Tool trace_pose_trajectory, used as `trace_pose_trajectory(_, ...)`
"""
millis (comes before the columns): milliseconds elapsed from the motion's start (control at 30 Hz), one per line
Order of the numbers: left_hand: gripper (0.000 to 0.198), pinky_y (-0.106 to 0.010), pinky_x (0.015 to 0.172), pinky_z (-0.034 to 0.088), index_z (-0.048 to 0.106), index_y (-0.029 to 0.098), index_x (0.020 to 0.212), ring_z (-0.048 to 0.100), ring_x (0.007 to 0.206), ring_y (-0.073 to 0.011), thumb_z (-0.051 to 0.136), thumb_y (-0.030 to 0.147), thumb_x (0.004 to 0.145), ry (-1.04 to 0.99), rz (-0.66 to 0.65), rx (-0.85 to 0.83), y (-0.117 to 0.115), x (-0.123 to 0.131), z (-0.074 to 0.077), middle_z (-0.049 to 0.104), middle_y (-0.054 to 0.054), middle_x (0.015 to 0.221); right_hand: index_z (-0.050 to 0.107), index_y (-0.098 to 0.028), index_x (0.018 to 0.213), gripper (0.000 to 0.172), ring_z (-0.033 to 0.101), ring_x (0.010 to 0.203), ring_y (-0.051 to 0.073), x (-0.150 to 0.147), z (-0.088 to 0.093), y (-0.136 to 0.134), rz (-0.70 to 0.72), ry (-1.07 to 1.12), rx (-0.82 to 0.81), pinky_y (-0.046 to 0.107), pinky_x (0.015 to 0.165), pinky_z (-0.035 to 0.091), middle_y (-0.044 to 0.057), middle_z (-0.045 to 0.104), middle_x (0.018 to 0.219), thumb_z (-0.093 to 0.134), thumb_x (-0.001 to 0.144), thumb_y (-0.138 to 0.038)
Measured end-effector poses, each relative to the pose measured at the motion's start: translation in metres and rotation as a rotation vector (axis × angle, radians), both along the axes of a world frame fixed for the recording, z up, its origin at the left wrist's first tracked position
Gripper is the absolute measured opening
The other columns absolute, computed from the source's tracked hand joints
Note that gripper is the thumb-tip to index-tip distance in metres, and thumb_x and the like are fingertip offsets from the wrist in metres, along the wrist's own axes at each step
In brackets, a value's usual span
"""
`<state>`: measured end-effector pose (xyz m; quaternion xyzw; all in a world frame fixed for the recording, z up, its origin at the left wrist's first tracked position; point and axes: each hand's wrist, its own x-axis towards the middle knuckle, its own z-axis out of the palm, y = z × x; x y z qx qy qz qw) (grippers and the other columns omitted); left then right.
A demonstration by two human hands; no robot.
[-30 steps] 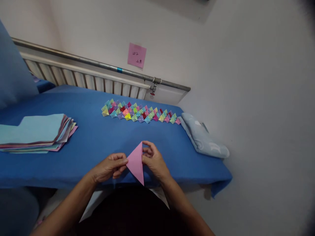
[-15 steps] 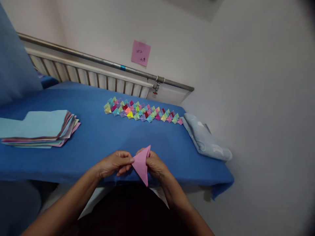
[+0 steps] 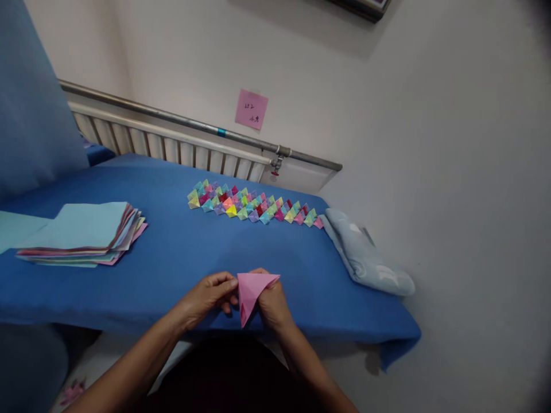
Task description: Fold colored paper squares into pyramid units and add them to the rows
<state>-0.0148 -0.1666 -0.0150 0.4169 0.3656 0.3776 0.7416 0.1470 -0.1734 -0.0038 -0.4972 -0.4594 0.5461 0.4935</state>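
A folded piece of pink paper (image 3: 252, 289), triangular in outline, is held up between my two hands over the table's near edge. My left hand (image 3: 213, 293) pinches its left corner with thumb and forefinger. My right hand (image 3: 272, 299) grips it from the right and behind, with most of its fingers hidden by the paper. Farther back on the blue cloth (image 3: 172, 241) lie rows of small folded paper pieces (image 3: 253, 208) in many colours.
At the left lies a stack of coloured paper sheets (image 3: 90, 226), light blue on top. A folded grey-blue blanket (image 3: 365, 258) rests at the right end. Behind stand a radiator (image 3: 172, 150) and a metal pipe (image 3: 172, 117). A pink note (image 3: 251, 110) hangs on the wall.
The pink paper has turned in my hands, so its top edge now lies nearly level and one point hangs down. The view has shifted slightly, moving the scene downward and to the right.
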Motion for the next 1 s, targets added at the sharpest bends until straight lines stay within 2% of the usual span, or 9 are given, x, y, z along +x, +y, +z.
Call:
trace_pose_trajectory(200,0.048,-0.021,0.049,0.046,0.065,0.013,0.075,0.061,0.059,-0.0127,0.080,0.058,0.063,0.013,0.000,-0.018,-0.001,0.001,0.003,0.065,-0.003,0.066,0.068,-0.020,0.084,0.014,0.058,0.068,0.013,-0.002,0.000,-0.003,0.005,-0.116,0.137,0.023,0.063,0.045,0.000,0.067,0.078,0.065,0.070,-0.024)
trace_pose_trajectory(367,0.051,-0.022,0.049,0.046,0.066,0.013,0.075,0.058,0.057,-0.0121,0.079,0.061,0.063,0.001,-0.006,-0.032,-0.001,0.001,0.004,0.063,-0.002,0.066,0.070,-0.021,0.084,0.016,0.061,0.079,0.015,0.001,-0.010,-0.005,-0.002,-0.409,0.459,0.027,0.075,0.047,0.002,0.067,0.082,0.055,0.079,-0.017)
trace_pose_trajectory(567,0.048,-0.023,0.051,0.043,0.064,0.014,0.071,0.051,0.051,-0.0097,0.078,0.059,0.065,-0.036,0.029,-0.076,-0.001,0.002,0.006,0.059,0.000,0.059,0.066,-0.021,0.104,0.031,0.062,0.089,0.019,0.008,-0.014,-0.008,0.088,-0.634,0.736,0.031,0.079,0.050,0.006,0.068,0.094,0.052,0.080,-0.009)
trace_pose_trajectory(767,0.051,-0.023,0.054,0.040,0.060,0.015,0.068,0.051,0.054,-0.0102,0.083,0.059,0.055,0.010,0.042,-0.177,0.002,0.000,0.013,0.058,0.002,0.060,0.062,-0.019,0.117,0.036,0.062,0.094,0.022,0.011,-0.016,-0.010,0.171,-0.824,0.808,0.034,0.082,0.052,0.010,0.067,0.103,0.057,0.082,-0.014)
trace_pose_trajectory(867,0.054,-0.024,0.053,0.038,0.058,0.016,0.066,0.050,0.052,-0.0099,0.085,0.059,0.049,0.092,0.027,-0.200,0.003,-0.002,0.015,0.058,0.003,0.058,0.062,-0.018,0.116,0.033,0.062,0.093,0.022,0.012,-0.014,-0.012,0.206,-0.877,0.811,0.034,0.081,0.052,0.011,0.067,0.102,0.059,0.084,-0.020)
trace_pose_trajectory(1000,0.051,-0.022,0.049,0.032,0.055,0.016,0.060,0.044,0.048,-0.0079,0.087,0.055,0.047,0.132,0.038,-0.197,0.004,-0.003,0.017,0.053,0.005,0.052,0.061,-0.018,0.115,0.031,0.062,0.093,0.022,0.014,-0.011,-0.013,0.253,-0.902,0.805,0.034,0.081,0.052,0.011,0.067,0.103,0.056,0.084,-0.019)
